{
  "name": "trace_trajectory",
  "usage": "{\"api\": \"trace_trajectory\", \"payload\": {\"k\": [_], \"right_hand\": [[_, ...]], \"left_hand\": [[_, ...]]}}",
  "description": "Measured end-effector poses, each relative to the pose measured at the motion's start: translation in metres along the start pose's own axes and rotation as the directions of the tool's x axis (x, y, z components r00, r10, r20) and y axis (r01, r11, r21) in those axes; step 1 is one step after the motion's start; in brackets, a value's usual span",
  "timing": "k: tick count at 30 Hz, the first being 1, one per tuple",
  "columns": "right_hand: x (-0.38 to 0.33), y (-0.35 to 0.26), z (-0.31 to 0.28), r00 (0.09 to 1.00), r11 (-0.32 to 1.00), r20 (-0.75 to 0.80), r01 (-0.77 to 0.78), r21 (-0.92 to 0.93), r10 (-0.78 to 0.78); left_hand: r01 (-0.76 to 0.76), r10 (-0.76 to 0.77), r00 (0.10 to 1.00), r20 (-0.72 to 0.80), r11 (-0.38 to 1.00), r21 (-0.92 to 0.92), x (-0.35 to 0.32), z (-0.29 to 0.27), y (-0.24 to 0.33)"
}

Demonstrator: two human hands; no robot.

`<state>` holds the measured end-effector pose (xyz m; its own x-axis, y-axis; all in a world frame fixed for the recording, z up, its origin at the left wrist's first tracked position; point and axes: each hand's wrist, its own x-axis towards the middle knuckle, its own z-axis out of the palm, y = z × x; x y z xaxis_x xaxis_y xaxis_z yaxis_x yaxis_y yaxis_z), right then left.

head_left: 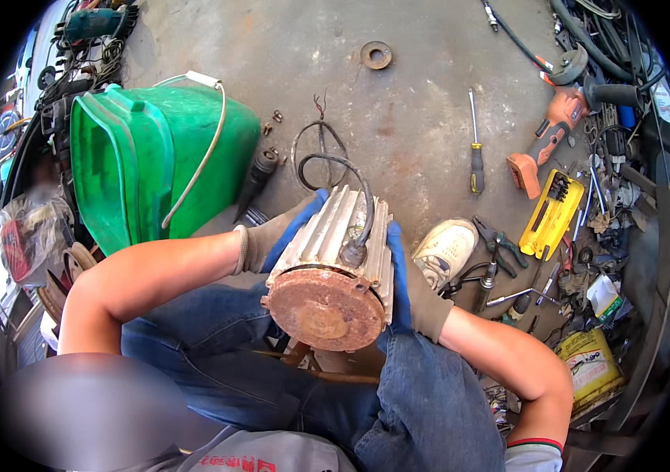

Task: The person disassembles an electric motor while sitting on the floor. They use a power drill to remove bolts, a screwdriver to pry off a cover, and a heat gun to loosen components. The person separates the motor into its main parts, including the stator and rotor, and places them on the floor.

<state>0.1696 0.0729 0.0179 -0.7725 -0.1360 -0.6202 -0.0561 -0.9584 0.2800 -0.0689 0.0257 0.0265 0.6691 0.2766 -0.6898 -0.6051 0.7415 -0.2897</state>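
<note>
Between my knees I hold up an electric motor with a finned, pale metal body and a rusty round end cover facing me. A black cable comes out of its top and loops onto the floor beyond, with bare wire ends. My left hand, in a grey and blue work glove, grips the motor's left side. On the other side my right hand, gloved the same way, presses against the fins. Most fingertips are hidden behind the body.
A green bucket lies on its side at left. To the right are a screwdriver, an orange cordless grinder, a yellow bit case and pliers. A metal ring lies farther off on the concrete.
</note>
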Motion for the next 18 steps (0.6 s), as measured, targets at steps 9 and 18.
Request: {"api": "trace_trajectory", "payload": {"k": [9,18], "right_hand": [[-0.007,-0.018,0.011,0.999,0.999,0.006,0.035,-0.007,-0.035],[0.024,-0.005,-0.03,0.996,0.998,-0.072,0.047,0.033,-0.044]], "left_hand": [[-0.097,0.13,0.978,-0.166,0.977,0.192,0.012,0.019,-0.001],[-0.153,0.249,0.944,-0.218,0.912,0.381,0.028,-0.012,0.011]]}}
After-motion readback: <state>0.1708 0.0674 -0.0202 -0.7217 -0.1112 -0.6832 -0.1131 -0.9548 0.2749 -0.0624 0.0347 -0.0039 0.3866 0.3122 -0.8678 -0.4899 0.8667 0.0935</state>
